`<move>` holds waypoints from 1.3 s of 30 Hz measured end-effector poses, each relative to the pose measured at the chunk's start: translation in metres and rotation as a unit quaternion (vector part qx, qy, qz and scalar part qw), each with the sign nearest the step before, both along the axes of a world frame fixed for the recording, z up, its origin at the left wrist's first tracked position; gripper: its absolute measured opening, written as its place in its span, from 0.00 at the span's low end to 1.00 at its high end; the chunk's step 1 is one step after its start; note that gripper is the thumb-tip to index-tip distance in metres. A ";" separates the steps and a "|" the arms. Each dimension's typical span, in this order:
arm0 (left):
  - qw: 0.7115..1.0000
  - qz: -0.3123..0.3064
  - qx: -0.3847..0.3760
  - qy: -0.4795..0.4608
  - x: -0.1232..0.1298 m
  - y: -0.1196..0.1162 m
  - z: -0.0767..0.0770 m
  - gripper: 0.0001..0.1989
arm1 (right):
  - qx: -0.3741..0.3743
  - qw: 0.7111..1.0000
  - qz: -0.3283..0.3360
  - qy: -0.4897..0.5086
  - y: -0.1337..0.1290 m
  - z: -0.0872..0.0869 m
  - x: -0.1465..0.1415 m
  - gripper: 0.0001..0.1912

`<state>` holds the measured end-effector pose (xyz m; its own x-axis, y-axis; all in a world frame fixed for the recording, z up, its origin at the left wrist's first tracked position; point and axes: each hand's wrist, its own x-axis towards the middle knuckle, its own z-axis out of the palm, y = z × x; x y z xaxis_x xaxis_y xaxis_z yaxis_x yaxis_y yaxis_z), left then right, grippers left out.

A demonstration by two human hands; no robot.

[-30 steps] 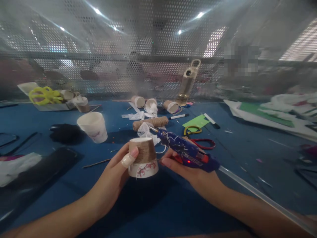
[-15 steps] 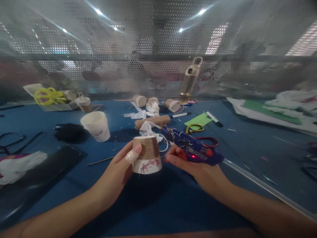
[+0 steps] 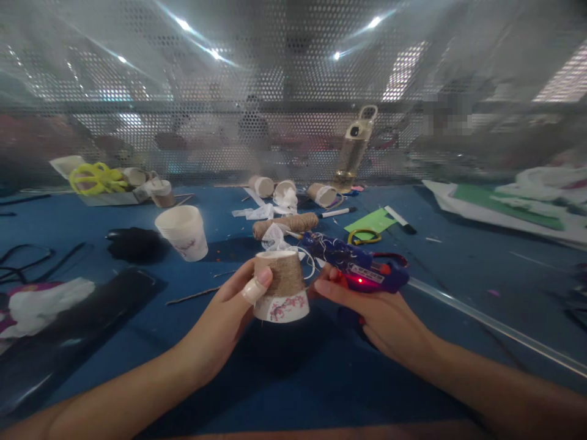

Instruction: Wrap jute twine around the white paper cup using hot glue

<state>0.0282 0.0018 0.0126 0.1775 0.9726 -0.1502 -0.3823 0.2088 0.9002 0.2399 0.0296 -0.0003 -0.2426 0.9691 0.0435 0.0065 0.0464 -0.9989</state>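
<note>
My left hand (image 3: 238, 305) is closed around a paper cup (image 3: 287, 307) held upside down, thumb on its near side. Brown twine wraps the cup's upper part. The wide lower band shows white paper with a pink blossom print. My right hand (image 3: 367, 299) grips a blue hot glue gun (image 3: 342, 253), its nozzle pointing up and left past the cup. A red light glows on the gun and a long clear glue stick (image 3: 481, 324) trails from its back. The right thumb and forefinger are pressed together beside the cup; whether they pinch twine is hard to see.
A stack of paper cups (image 3: 183, 232) stands left of centre. Behind the cup lie a twine roll (image 3: 287, 225), white lace, several twine-wrapped cups (image 3: 322, 194) and a marker (image 3: 338, 212). A water bottle (image 3: 353, 150) stands at the back. Yellow scissors (image 3: 98, 178) rest at left.
The cup and my left hand have shifted slightly right. My right hand and the glue gun have risen a little. The whole view has drifted slightly.
</note>
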 end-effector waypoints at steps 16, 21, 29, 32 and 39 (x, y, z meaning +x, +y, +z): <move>1.000 -0.004 0.009 -0.002 0.002 -0.001 -0.002 0.16 | 0.010 0.999 -0.037 -0.024 0.000 -0.005 0.002 0.13; 1.000 -0.008 0.013 -0.009 0.002 0.001 -0.003 0.19 | 0.014 0.998 -0.047 -0.038 -0.001 -0.007 0.001 0.13; 1.000 -0.012 0.003 -0.003 0.002 -0.001 -0.004 0.21 | 0.028 0.994 -0.084 -0.069 -0.003 0.003 -0.004 0.13; 0.999 -0.029 -0.008 -0.011 0.002 0.000 -0.006 0.24 | 0.034 0.992 -0.095 -0.078 -0.006 0.007 -0.006 0.13; 0.998 -0.058 0.020 0.015 0.002 -0.003 -0.006 0.25 | 0.094 0.989 -0.074 -0.089 -0.010 0.007 -0.010 0.10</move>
